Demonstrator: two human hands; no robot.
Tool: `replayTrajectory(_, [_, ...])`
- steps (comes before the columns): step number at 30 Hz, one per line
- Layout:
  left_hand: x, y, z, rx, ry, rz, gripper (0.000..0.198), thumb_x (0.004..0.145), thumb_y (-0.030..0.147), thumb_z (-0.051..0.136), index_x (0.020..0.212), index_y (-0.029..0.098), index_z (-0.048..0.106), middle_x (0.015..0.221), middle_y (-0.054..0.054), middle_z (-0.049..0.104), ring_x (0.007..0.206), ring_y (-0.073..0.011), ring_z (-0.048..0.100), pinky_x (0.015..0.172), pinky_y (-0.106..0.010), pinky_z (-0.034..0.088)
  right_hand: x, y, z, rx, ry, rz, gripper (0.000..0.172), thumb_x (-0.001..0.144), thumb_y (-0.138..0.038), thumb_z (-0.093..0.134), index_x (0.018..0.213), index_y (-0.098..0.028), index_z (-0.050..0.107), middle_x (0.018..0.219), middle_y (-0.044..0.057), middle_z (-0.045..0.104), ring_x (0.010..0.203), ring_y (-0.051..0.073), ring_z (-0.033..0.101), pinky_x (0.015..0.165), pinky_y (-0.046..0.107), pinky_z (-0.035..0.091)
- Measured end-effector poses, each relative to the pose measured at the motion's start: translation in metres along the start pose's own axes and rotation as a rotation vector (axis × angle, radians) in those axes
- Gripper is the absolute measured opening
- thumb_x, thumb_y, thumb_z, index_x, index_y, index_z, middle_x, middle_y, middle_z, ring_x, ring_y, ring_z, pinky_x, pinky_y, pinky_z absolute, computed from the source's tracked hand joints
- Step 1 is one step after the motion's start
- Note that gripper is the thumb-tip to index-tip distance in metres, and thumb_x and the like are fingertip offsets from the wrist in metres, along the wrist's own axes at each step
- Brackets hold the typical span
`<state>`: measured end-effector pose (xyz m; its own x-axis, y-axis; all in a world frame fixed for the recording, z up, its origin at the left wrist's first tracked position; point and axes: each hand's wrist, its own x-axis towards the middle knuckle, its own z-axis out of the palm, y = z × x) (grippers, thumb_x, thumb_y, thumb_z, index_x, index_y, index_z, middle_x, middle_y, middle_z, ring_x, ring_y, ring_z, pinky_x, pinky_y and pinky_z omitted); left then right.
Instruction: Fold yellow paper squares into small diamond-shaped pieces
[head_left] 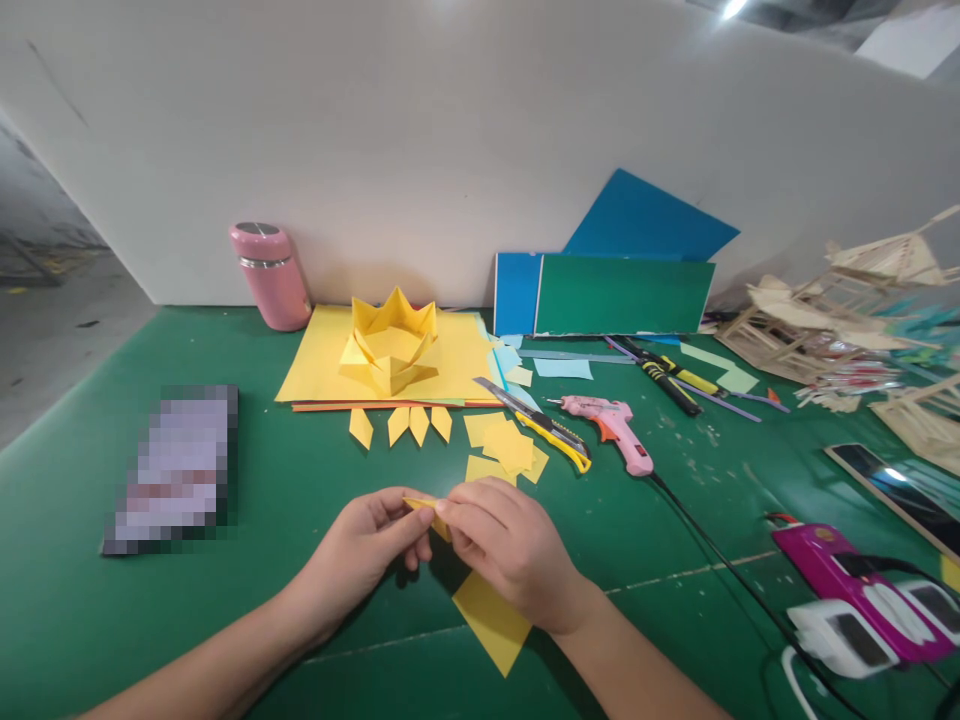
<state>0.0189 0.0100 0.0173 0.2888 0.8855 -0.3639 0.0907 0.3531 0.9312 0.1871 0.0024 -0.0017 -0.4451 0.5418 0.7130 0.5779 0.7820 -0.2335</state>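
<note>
The left hand point(367, 535) and right hand point(514, 545) meet over the green surface point(292, 460), both pinching a small folded yellow paper point(442, 525) between their fingertips. A yellow sheet point(493, 625) lies partly beneath the right hand, on its near side. Just beyond that hand sit loose yellow squares point(510, 447), a utility knife point(559, 437) beside them; folded diamonds point(361, 429) rest beyond the left hand.
</note>
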Motion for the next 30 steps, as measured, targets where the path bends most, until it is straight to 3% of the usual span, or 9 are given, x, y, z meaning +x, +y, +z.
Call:
replayTrajectory(7, [-0.001, 0.000, 0.002, 0.028, 0.018, 0.011, 0.032, 0.063, 0.048, 0.065, 0.070, 0.018, 0.060, 0.049, 0.004, 0.054, 0.046, -0.0112, 0.045, 0.048, -0.024, 0.038, 0.002, -0.002, -0.002, -0.005, 0.000, -0.023, 0.022, 0.094, -0.010, 0.041, 0.090, -0.015, 0.062, 0.079, 0.008, 0.068, 0.072, 0.016, 0.060, 0.063, 0.028, 0.051])
replayTrajectory(13, [-0.002, 0.000, 0.004, 0.051, 0.032, 0.019, 0.031, 0.063, 0.050, 0.061, 0.065, 0.019, 0.056, 0.049, 0.005, 0.052, 0.045, -0.0112, 0.046, 0.048, -0.024, 0.039, 0.008, -0.003, -0.008, -0.023, -0.016, -0.063, 0.031, 0.096, -0.010, 0.038, 0.078, -0.014, 0.064, 0.073, 0.007, 0.066, 0.068, 0.016, 0.058, 0.060, 0.026, 0.051])
replayTrajectory(26, [-0.002, -0.002, 0.010, 0.036, 0.079, -0.023, 0.035, 0.061, 0.053, 0.060, 0.066, 0.019, 0.054, 0.039, 0.006, 0.050, 0.035, -0.0081, 0.039, 0.039, -0.020, 0.029, 0.006, -0.001, -0.006, -0.003, -0.066, -0.065, 0.033, 0.095, -0.010, 0.036, 0.079, -0.012, 0.064, 0.071, 0.008, 0.065, 0.067, 0.017, 0.054, 0.060, 0.027, 0.049])
replayTrajectory(30, [-0.001, -0.001, 0.008, 0.032, 0.076, -0.005, 0.034, 0.062, 0.052, 0.061, 0.066, 0.018, 0.056, 0.040, 0.006, 0.051, 0.036, -0.0084, 0.040, 0.040, -0.020, 0.032, 0.005, 0.000, -0.006, -0.008, -0.068, -0.051, 0.029, 0.093, -0.008, 0.038, 0.082, -0.012, 0.064, 0.074, 0.008, 0.065, 0.068, 0.017, 0.054, 0.061, 0.027, 0.049])
